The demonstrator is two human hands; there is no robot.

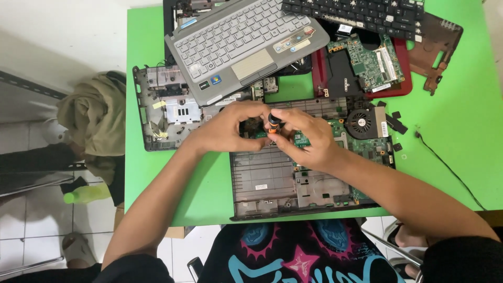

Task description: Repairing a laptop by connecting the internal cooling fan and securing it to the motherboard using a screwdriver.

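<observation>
left hand [226, 131]: forearm bare, reaching in from lower left, fingers curled inward, knuckles up. right hand [306, 137]: forearm bare, entering from lower right, fingers bent, fingertips meeting the left hand's at centre.

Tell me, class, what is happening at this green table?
A person has both hands over an opened laptop base on a green table. The right hand and left hand together grip a screwdriver with an orange and black handle, held above the exposed circuit board. Other dismantled laptop parts, including a silver keyboard deck, lie behind.
</observation>
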